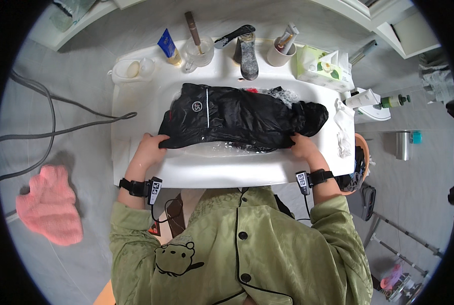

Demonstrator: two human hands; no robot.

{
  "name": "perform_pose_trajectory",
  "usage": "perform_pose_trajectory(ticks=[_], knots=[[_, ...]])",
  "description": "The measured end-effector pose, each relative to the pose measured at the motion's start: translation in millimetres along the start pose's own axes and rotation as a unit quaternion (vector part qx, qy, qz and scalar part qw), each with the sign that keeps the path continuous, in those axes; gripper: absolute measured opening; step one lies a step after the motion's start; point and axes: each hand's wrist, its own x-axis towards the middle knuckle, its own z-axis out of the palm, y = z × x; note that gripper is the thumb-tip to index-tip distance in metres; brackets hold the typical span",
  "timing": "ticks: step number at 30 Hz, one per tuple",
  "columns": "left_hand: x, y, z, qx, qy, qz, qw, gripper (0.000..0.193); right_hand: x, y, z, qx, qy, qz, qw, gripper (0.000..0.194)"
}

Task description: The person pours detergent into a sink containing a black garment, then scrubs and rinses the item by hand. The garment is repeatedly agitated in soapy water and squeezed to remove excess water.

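Observation:
A wet black garment (234, 114) with a white stripe and a small round logo lies spread across the basin of a white sink (211, 171). Its lower left corner is pinched in my left hand (152, 146), thumb on top. My right hand (303, 145) grips the near edge toward the right, beside a bunched end of the cloth. Soapy water shows behind and in front of the garment, and a small red patch (252, 90) shows at its far edge. Both wrists wear black straps with small devices.
Behind the basin stand a faucet (248, 57), a blue tube (169, 47), a glass mug (199, 53), a cup with tubes (281, 55) and a tissue box (323, 70). A soap dish (122, 72) is far left, a white cloth (343, 129) right.

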Motion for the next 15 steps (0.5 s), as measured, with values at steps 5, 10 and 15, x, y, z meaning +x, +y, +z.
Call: perform_pose_trajectory(ticks=[5,10,15], knots=[[1.5,13.2,-5.1,-0.071,-0.131,-0.074,0.986,0.054,13.3,-10.3,-7.4,-0.018,-0.015,0.073,0.997,0.031],[21.8,17.7,25.9,-0.101,-0.044,-0.119,0.987,0.057,14.6,-12.4,-11.9,0.017,0.113,0.166,0.979,0.03],[35.7,8.5,56.8,-0.154,0.083,-0.145,0.974,0.062,-0.9,-3.6,-18.8,0.356,-0.031,0.331,0.873,0.028]])
